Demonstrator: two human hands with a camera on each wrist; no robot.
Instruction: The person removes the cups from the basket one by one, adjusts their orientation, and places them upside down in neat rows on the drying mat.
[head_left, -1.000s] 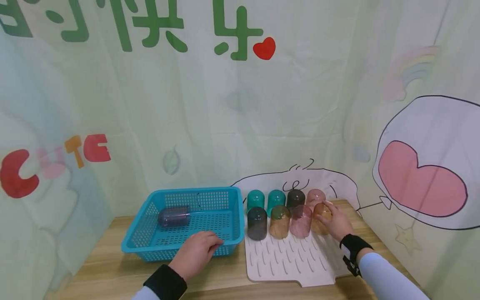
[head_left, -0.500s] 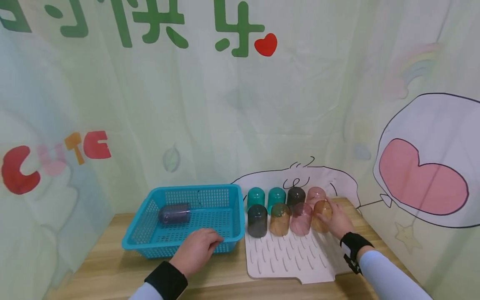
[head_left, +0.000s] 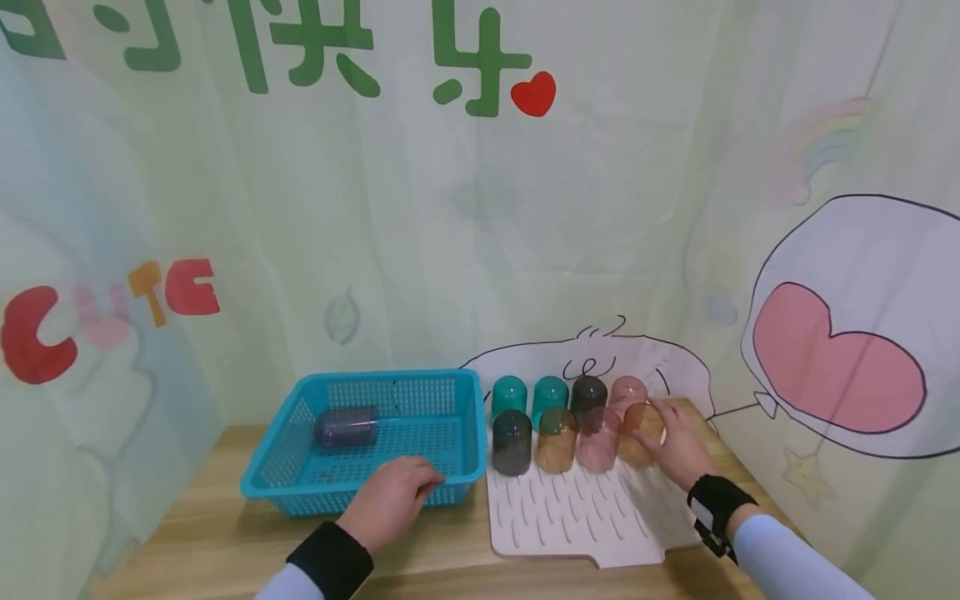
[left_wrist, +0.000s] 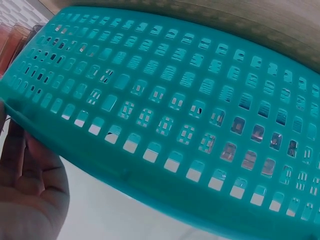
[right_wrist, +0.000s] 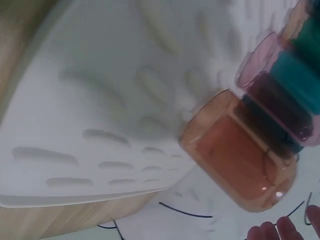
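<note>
My right hand [head_left: 681,444] is beside an amber cup [head_left: 640,435] at the right end of the front row. That cup stands upside down on the white ridged drying mat [head_left: 558,521]. In the right wrist view, the fingertips [right_wrist: 285,229] show apart from the amber cup [right_wrist: 237,155]. My left hand [head_left: 390,502] hangs at the near rim of the blue basket [head_left: 253,492], its fingers loosely curled with nothing held. Whether it touches the rim I cannot tell. A purple transparent cup [head_left: 347,427] lies on its side in the basket.
Several upturned transparent cups stand close together on the mat: a pink cup [head_left: 598,442], a brown cup [head_left: 557,442], a dark grey cup [head_left: 512,443] and a back row with a teal cup [head_left: 509,396]. A printed curtain [head_left: 480,250] hangs behind the wooden table [head_left: 427,567].
My right hand has eased off the amber cup and drawn slightly right, its fingers spreading. The amber cup keeps its place on the mat. The left hand stays by the basket.
</note>
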